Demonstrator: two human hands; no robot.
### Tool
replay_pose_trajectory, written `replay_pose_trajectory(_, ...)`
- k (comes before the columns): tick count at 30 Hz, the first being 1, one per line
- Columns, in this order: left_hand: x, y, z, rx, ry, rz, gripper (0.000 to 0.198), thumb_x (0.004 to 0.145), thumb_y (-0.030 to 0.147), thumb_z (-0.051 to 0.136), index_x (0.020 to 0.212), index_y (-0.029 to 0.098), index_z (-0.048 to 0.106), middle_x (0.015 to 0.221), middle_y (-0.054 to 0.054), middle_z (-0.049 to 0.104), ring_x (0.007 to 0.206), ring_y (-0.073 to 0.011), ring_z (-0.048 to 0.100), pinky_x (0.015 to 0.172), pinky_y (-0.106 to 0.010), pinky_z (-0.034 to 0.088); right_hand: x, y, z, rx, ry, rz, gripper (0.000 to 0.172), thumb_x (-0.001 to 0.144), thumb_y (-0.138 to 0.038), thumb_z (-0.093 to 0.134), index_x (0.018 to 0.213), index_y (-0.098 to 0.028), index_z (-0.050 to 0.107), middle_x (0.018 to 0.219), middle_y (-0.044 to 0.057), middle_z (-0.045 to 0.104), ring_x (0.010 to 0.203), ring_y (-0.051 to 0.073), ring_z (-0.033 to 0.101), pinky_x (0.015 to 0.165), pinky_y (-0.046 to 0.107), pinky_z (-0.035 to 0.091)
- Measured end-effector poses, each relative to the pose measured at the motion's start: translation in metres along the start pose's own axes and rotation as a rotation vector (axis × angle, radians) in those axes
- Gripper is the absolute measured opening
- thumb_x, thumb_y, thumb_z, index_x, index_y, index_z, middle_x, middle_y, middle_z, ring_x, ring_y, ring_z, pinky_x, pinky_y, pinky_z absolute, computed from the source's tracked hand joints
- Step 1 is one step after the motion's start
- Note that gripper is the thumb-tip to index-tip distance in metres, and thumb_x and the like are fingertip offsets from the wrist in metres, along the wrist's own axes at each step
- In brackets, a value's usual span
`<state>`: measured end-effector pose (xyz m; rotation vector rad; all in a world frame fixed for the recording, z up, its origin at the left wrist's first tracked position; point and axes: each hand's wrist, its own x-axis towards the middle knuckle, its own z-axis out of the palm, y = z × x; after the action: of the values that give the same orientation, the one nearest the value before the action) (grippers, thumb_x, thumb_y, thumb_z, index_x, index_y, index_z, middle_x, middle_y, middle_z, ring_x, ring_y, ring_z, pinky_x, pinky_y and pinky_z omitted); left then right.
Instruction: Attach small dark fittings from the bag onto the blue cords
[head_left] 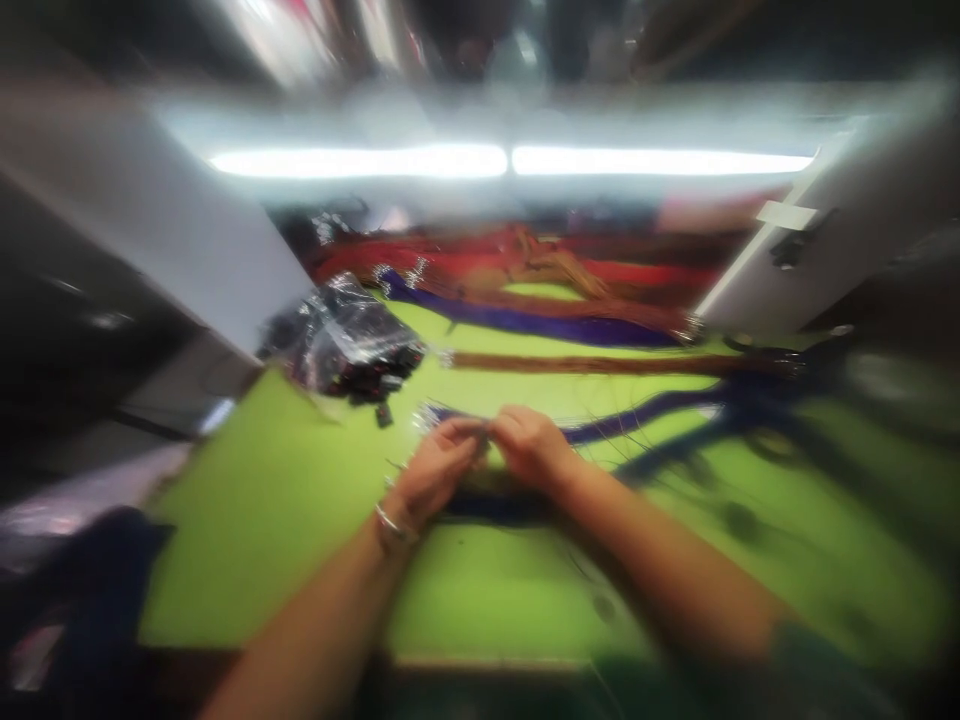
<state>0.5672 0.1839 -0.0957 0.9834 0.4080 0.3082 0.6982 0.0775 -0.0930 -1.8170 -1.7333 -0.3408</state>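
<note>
My left hand (441,462), with a bracelet (391,522) at the wrist, is closed in a pinch on a small dark piece (482,438). Blur hides what kind of piece it is. Right beside it, my right hand (534,446) has its fingertips pressed together at that same spot; whatever they grip is too small to make out. A bundle of blue-purple wires (637,415) lies behind both hands, its metallic ends (426,415) just past the left fingers. Under my hands runs another dark blue bundle (491,508).
A clear plastic bag (349,325) with black connector-like parts lies at the back left of the green table (247,540). Brown wires (585,364), purple wires (525,322) and red wires (637,272) stretch across the back. Grey panels (202,220) flank the table under bright tube lights (360,161).
</note>
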Motion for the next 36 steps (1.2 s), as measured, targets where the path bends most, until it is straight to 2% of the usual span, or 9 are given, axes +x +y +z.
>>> replay_pose_trajectory(5, -0.001, 0.002, 0.000, -0.002, 0.018, -0.009, 0.026, 0.070, 0.022, 0.072, 0.094, 0.015, 0.063, 0.084, -0.003, 0.063, 0.064, -0.0064, 0.056, 0.059, -0.018, 0.045, 0.001, 0.005, -0.005, 0.221, 0.038, 0.057, 0.011, 0.084, -0.016, 0.049, 0.075, -0.017, 0.055, 0.069, 0.002, 0.054, 0.065, 0.012, 0.047, 0.062, 0.022, 0.037)
replay_pose_trajectory(16, 0.000, -0.001, 0.001, 0.057, 0.044, 0.011, 0.029, 0.068, 0.023, 0.073, 0.094, 0.014, 0.063, 0.085, -0.004, 0.063, 0.065, -0.0070, 0.056, 0.060, -0.019, 0.045, 0.004, 0.003, -0.008, 0.136, -0.116, 0.092, 0.013, 0.083, -0.018, 0.049, 0.074, -0.015, 0.060, 0.069, 0.004, 0.057, 0.063, 0.012, 0.046, 0.060, 0.024, 0.035)
replay_pose_trajectory(20, -0.006, 0.010, 0.010, 0.087, 0.087, 0.078, 0.029, 0.067, 0.022, 0.074, 0.093, 0.015, 0.063, 0.082, -0.003, 0.062, 0.066, -0.0084, 0.056, 0.059, -0.020, 0.046, 0.026, 0.014, -0.041, 0.297, -0.271, 0.226, 0.010, 0.079, -0.016, 0.055, 0.081, -0.014, 0.065, 0.075, 0.002, 0.064, 0.065, 0.009, 0.052, 0.062, 0.021, 0.037)
replay_pose_trajectory(22, -0.013, 0.016, 0.022, 0.117, 0.087, 0.126, 0.028, 0.067, 0.021, 0.074, 0.092, 0.015, 0.063, 0.080, -0.003, 0.062, 0.066, -0.0096, 0.056, 0.058, -0.021, 0.046, 0.039, 0.024, -0.072, 0.311, -0.285, 0.272, 0.019, 0.080, -0.019, 0.054, 0.096, -0.015, 0.065, 0.089, 0.003, 0.066, 0.072, 0.009, 0.055, 0.066, 0.021, 0.039)
replay_pose_trajectory(24, -0.022, 0.022, 0.038, 0.149, 0.037, 0.153, 0.027, 0.068, 0.021, 0.072, 0.092, 0.015, 0.062, 0.076, -0.003, 0.062, 0.063, -0.0103, 0.056, 0.057, -0.022, 0.046, 0.041, 0.031, -0.109, 0.206, -0.370, 0.299, 0.021, 0.081, -0.025, 0.054, 0.096, -0.015, 0.066, 0.089, 0.003, 0.066, 0.074, 0.010, 0.055, 0.067, 0.022, 0.039)
replay_pose_trajectory(27, -0.038, 0.026, 0.062, 0.194, -0.070, 0.156, 0.026, 0.070, 0.021, 0.071, 0.093, 0.015, 0.061, 0.072, -0.003, 0.061, 0.060, -0.0120, 0.057, 0.056, -0.024, 0.047, 0.009, 0.022, -0.155, 0.004, -0.625, 0.392, 0.022, 0.076, -0.036, 0.061, 0.068, -0.017, 0.066, 0.060, 0.001, 0.059, 0.061, 0.012, 0.053, 0.058, 0.023, 0.036)
replay_pose_trajectory(29, -0.045, 0.024, 0.076, 0.210, -0.142, 0.133, 0.025, 0.070, 0.019, 0.070, 0.093, 0.015, 0.061, 0.077, -0.004, 0.062, 0.063, -0.0130, 0.059, 0.057, -0.025, 0.048, -0.036, 0.000, -0.165, -0.062, -0.648, 0.411, 0.026, 0.072, -0.041, 0.065, 0.059, -0.019, 0.061, 0.054, 0.002, 0.055, 0.056, 0.013, 0.051, 0.054, 0.025, 0.035)
replay_pose_trajectory(33, -0.047, 0.012, 0.103, 0.224, -0.310, 0.029, 0.024, 0.072, 0.020, 0.068, 0.094, 0.017, 0.058, 0.079, -0.003, 0.060, 0.064, -0.0129, 0.059, 0.058, -0.025, 0.049, -0.136, -0.049, -0.138, -0.093, -0.478, 0.300, 0.014, 0.078, -0.034, 0.060, 0.079, -0.021, 0.062, 0.078, 0.005, 0.062, 0.067, 0.016, 0.054, 0.058, 0.027, 0.039)
replay_pose_trajectory(36, -0.037, -0.008, 0.129, 0.264, -0.418, -0.034, 0.028, 0.074, 0.023, 0.066, 0.100, 0.016, 0.059, 0.076, -0.004, 0.061, 0.065, -0.0148, 0.060, 0.061, -0.029, 0.049, -0.180, -0.046, -0.120, -0.161, -0.379, 0.289, 0.014, 0.083, -0.022, 0.050, 0.087, -0.021, 0.063, 0.090, 0.008, 0.063, 0.084, 0.019, 0.056, 0.072, 0.033, 0.044)
